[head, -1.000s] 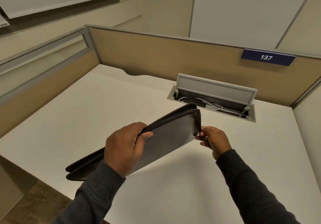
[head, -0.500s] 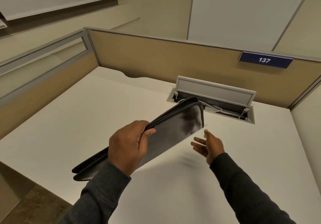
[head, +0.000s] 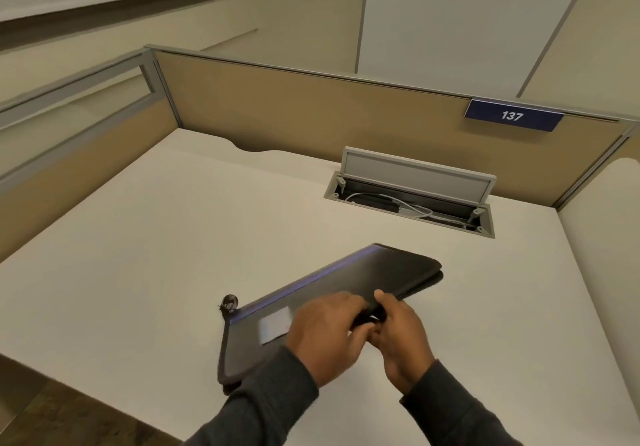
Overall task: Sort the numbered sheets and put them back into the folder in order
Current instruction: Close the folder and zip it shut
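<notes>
Your left hand [head: 325,336] and right hand [head: 403,340] meet at the near edge of the folder [head: 349,277], sleeves dark. Both hands have their fingers curled onto that edge; your right thumb lies on top of the cover, while the left hand is blurred, so its exact hold is hard to read. The dark folder lies closed and flat on the table [head: 149,255], a pale label [head: 275,322] on its cover and a small ring pull [head: 229,302] at its left corner. Farther back, a cable hatch [head: 333,193] sunk in the table stands with its lid [head: 415,176] raised, a white cable [head: 410,209] inside. Behind it, the partition carries a plate [head: 512,116] reading 137.
</notes>
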`<state>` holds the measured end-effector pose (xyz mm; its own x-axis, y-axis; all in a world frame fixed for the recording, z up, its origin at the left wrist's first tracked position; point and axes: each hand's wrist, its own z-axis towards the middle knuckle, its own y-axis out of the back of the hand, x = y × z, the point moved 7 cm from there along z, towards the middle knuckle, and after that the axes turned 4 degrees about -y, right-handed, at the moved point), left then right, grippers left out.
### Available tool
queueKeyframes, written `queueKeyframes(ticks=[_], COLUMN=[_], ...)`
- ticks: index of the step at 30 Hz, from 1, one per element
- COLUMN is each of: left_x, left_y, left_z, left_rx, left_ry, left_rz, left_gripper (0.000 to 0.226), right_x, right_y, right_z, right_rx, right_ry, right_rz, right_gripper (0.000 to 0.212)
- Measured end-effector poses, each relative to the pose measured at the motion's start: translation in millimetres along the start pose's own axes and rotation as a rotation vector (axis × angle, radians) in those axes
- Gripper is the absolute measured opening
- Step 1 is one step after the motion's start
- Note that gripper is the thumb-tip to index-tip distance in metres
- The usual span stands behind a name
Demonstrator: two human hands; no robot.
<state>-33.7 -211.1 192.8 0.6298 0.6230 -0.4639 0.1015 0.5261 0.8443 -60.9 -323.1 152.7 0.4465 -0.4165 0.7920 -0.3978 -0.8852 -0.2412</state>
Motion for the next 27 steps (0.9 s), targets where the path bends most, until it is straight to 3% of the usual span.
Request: queueKeyframes(ticks=[3,5,8,11,15,19,24,27], left_x=[38,85,172,219,197,183,171,171], left_y=[14,22,7,-31,-71,-73,-68,-62], left_z=[-9,-15,-39,-71,-86,-90,-96,-98], left_rx=[-0.018,-0.07,0.117,0.287,0.32,0.12,-0.057,-0.123], left_ry=[0.177,0.324,0.676,0.911,0.914,0.958,1.007,1.02], left_rz=[-0.176,-0.108,0.09,-0.172,-0.511,-0.461,-0.422,-0.417], left_gripper=[0.047,0.065,0.083,0.085,0.055,0.049,0.043,0.038], right_x=[0,4,7,9,-2,-16,-57,-85], right_y=[18,32,53,68,84,91,95,89], right_z=[11,20,32,42,57,64,63,60], right_rx=[-0.052,-0.105,-0.171,-0.196,-0.255,-0.213,-0.238,-0.224], right_ry=[0.025,0.045,0.063,0.06,0.015,-0.015,0.003,-0.003], right_rz=[0.012,0.007,-0.012,-0.008,0.06,0.117,-0.372,-0.473], right_gripper=[0.024,0.024,0.028,0.029,0.037,0.042,0.029,0.036])
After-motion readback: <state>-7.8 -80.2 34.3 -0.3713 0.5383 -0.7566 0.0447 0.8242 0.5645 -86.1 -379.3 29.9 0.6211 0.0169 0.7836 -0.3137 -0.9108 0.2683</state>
